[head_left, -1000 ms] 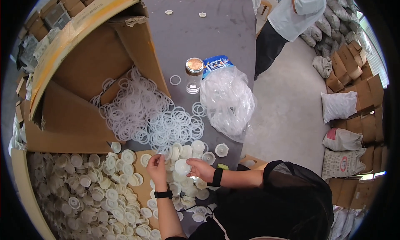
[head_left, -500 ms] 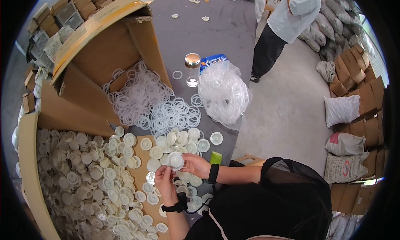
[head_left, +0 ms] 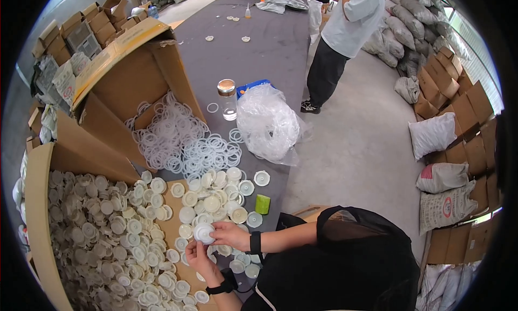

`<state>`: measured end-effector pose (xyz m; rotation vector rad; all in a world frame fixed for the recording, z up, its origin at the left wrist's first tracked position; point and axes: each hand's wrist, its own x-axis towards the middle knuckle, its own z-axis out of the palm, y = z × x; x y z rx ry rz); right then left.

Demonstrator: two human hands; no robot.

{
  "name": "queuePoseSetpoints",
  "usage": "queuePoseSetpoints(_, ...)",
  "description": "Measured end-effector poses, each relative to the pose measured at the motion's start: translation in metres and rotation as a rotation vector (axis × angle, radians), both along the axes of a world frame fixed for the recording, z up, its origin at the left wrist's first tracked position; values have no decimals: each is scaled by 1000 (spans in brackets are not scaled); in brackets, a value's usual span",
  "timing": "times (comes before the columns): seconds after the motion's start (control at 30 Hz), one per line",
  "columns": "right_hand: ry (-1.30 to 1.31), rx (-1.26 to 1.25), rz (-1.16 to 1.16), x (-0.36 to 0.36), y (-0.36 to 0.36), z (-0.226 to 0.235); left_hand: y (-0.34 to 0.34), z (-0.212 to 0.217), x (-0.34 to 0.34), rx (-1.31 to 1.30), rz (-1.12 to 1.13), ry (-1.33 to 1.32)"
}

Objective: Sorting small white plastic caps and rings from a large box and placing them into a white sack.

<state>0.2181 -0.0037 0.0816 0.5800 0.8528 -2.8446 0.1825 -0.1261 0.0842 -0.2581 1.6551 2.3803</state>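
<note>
A round white plastic cap point(head_left: 204, 233) is held up between my two hands, over the edge of a cardboard flap point(head_left: 174, 224). My right hand point(head_left: 231, 236) pinches its right side with thumb and fingers. At its lower edge, my left hand point(head_left: 202, 261) has its fingertips closed on it. Loose whitish caps point(head_left: 211, 204) lie just beyond and beneath my hands on the grey tabletop. Many more caps point(head_left: 108, 241) fill a large cardboard box to my left. Past them, translucent plastic rings point(head_left: 211, 155) spill out of a tipped carton point(head_left: 129, 90).
A glass bottle point(head_left: 228, 100) with a copper-coloured lid stands beside a clear plastic bag point(head_left: 268, 125) and a blue packet point(head_left: 252, 87). A green block point(head_left: 263, 204) sits near the table's right edge. Another person point(head_left: 345, 36) stands beyond; sacks point(head_left: 433, 134) and cartons point(head_left: 469, 108) line the right.
My hands and the white cap are lower and further left in the picture, and the cap is tilted differently. The whole view has shifted, with the table and bottle now further left.
</note>
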Motion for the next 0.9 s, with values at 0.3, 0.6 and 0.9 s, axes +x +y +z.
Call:
queuePoseSetpoints(0.3, 56, -28, 139, 17, -27, 23, -39, 1, 28, 101, 17, 24)
queuePoseSetpoints(0.6, 88, -76, 204, 22, -52, 23, -53, 16, 44, 220, 92, 96)
queuePoseSetpoints(0.9, 15, 40, 142, 19, -59, 28, -50, 36, 34, 255, 66, -30)
